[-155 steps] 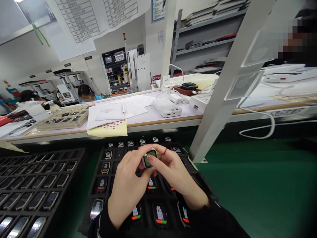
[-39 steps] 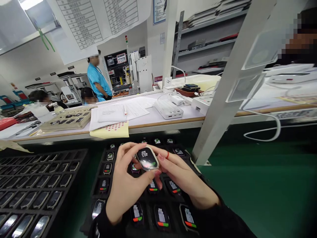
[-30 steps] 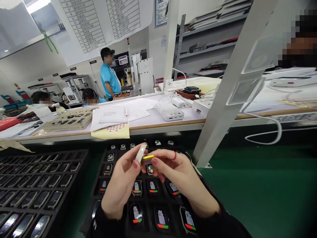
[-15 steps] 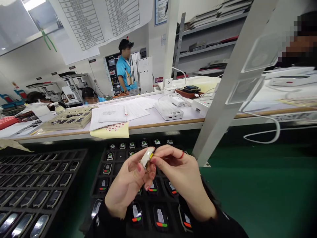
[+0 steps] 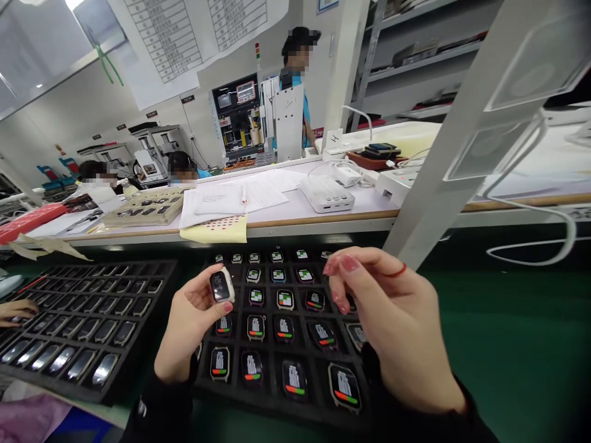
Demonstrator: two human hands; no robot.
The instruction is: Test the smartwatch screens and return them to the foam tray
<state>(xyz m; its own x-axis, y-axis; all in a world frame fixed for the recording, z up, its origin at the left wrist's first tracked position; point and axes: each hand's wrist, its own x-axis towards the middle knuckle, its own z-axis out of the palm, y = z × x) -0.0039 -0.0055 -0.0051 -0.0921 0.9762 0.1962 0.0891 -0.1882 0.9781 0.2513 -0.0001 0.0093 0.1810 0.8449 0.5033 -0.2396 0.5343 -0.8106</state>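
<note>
My left hand (image 5: 187,323) pinches a white-cased smartwatch body (image 5: 221,286) by its edges, dark screen facing me, above the left side of a black tray (image 5: 270,403) of watch bodies with lit screens. My right hand (image 5: 388,323) hovers over the tray's right side with fingers curled down and together, and I see nothing in them. A red band is on one finger.
A second black tray (image 5: 69,326) of dark-screened watch bodies lies to the left, with another person's hand (image 5: 13,309) at its edge. Behind runs a white bench with papers (image 5: 231,200), a white power bank (image 5: 327,194) and a slanted white post (image 5: 438,178). People stand and sit beyond.
My hands have come apart. The left hand has carried the watch body leftward and turned its screen toward me; the right hand has let go and moved right. A person walked right behind the bench.
</note>
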